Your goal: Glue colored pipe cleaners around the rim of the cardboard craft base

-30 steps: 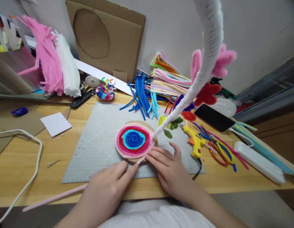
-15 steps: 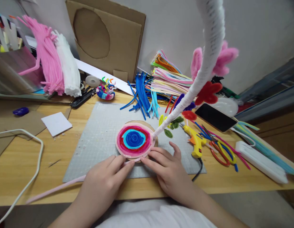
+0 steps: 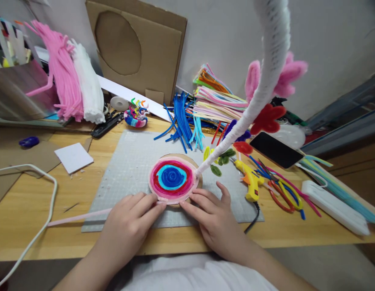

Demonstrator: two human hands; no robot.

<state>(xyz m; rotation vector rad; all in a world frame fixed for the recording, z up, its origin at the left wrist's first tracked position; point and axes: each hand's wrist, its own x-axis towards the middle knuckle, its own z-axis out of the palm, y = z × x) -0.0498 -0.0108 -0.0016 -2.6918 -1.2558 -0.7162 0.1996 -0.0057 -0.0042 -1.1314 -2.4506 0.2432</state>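
Observation:
A round cardboard base (image 3: 200,184) lies on the grey cutting mat, covered with coiled pipe cleaners (image 3: 171,178) in rings of blue, light blue, red and pink. My left hand (image 3: 131,214) pinches a pale pink pipe cleaner (image 3: 81,217) against the base's near edge; its loose tail runs out to the left. At the near right edge, my right hand (image 3: 216,216) grips the base with its fingertips, little finger raised. From the base's right side rises a white wrapped stem (image 3: 236,131), carrying pink flowers (image 3: 290,76), a red flower (image 3: 268,119) and green leaves (image 3: 226,157).
A yellow glue gun (image 3: 251,180) and scissors (image 3: 281,192) lie right of the cutting mat (image 3: 114,182), near a phone (image 3: 275,149) and a white power strip (image 3: 334,208). Pipe cleaner bundles (image 3: 181,117) lie behind. A white cable (image 3: 52,194) crosses the left side.
My left hand has shifted slightly left along the base's edge, its fingers closer to the rim. The pink pipe cleaner's tail has swung up and away from the table's front edge.

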